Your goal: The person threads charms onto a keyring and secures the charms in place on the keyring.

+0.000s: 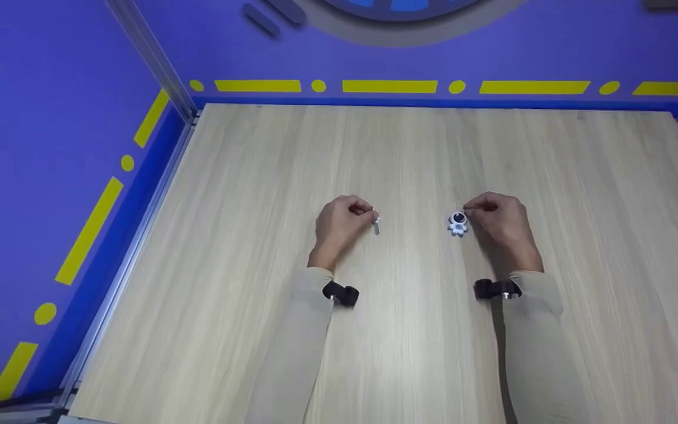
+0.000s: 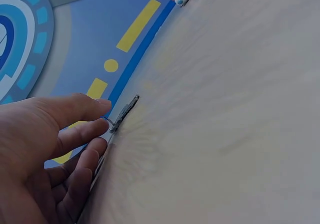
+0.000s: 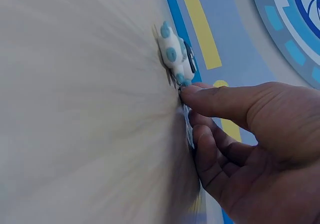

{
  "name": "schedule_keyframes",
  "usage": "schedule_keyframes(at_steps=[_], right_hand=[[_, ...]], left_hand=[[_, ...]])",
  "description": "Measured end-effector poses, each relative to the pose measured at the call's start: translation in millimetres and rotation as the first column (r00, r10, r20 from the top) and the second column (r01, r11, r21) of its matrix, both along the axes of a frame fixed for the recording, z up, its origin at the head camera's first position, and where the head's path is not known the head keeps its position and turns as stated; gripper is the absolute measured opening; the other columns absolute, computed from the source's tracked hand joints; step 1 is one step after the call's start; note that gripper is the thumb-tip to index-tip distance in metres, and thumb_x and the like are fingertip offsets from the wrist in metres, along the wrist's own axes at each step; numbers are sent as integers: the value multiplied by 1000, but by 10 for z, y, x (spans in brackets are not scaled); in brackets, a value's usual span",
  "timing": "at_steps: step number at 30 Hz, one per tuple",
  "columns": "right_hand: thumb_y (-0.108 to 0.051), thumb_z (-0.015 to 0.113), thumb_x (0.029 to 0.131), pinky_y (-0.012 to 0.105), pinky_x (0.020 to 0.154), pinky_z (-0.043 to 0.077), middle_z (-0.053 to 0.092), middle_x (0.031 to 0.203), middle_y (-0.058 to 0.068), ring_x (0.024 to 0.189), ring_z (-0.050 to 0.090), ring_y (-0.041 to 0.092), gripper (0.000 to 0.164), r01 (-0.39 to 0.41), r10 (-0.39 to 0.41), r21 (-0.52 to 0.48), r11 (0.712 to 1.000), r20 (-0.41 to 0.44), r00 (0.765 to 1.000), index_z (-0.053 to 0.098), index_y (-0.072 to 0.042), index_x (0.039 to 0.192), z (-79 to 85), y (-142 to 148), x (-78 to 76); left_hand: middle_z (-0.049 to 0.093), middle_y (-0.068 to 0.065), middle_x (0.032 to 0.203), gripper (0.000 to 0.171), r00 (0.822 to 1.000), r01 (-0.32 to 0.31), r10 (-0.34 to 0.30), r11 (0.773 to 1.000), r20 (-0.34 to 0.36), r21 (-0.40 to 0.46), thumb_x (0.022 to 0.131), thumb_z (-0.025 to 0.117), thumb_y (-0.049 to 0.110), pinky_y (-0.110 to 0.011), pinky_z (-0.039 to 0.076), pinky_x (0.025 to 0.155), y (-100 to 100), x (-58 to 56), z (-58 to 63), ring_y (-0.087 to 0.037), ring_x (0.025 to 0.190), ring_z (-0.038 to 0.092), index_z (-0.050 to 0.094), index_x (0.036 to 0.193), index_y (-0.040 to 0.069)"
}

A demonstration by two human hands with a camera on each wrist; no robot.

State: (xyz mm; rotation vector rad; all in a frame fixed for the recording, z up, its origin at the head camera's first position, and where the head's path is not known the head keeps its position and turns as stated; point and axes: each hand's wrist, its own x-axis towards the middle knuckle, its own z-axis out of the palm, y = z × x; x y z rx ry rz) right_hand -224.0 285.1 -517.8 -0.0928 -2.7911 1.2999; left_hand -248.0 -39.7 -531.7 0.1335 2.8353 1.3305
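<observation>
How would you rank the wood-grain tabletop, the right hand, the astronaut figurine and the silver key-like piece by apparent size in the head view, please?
1. Wood-grain tabletop
2. Right hand
3. Astronaut figurine
4. Silver key-like piece, judging by its visible part

Holds left forearm (image 1: 292, 350) and right forearm (image 1: 542, 350) stretched forward, well apart, sleeved to the wrists (image 1: 322, 258). With left hand (image 1: 341, 224) and right hand (image 1: 501, 221) angled inward, towards each other, pinches between thumb (image 2: 80, 108) and forefinger (image 2: 82, 134) on both sides. Bends the remaining fingers (image 2: 77, 186) loosely towards each palm (image 3: 267, 171).
</observation>
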Motion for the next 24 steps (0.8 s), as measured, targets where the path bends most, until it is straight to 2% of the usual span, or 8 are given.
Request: schedule_keyframes(at_steps=[9, 15, 19, 24], right_hand=[[-10, 76, 99, 19, 64, 46, 73, 103, 15, 79, 59, 16, 13, 19, -18, -24, 1000, 55, 998, 77, 1, 107, 41, 47, 24], [-15, 72, 102, 19, 64, 53, 68, 103, 11, 79, 62, 11, 21, 53, -41, -119, 991, 106, 994, 73, 2, 114, 39, 101, 55], [-17, 71, 102, 19, 66, 54, 67, 102, 9, 83, 60, 11, 26, 66, -48, -181, 981, 102, 994, 71, 5, 116, 10, 128, 85], [-11, 68, 100, 19, 67, 51, 66, 98, 5, 84, 59, 12, 22, 63, -49, -229, 971, 70, 996, 69, 6, 115, 11, 138, 115]], left_hand=[[70, 9, 92, 7, 999, -23, 21, 998, -29, -56, 91, 83, 29, -33, 50, 74, 14, 27, 17, -9, 83, 65, 83, 93, 22], [69, 9, 91, 6, 999, -25, 24, 998, -33, -49, 92, 81, 28, -32, 49, 73, 3, 44, 30, -9, 82, 64, 83, 92, 22], [69, 8, 91, 7, 999, -32, 30, 999, -45, -24, 94, 78, 26, -31, 50, 73, -1, 61, 33, -10, 82, 63, 82, 93, 20], [71, 7, 91, 7, 998, -45, 48, 997, -43, 64, 94, 77, 22, -30, 51, 74, 34, 108, 46, -10, 83, 65, 81, 95, 16]])
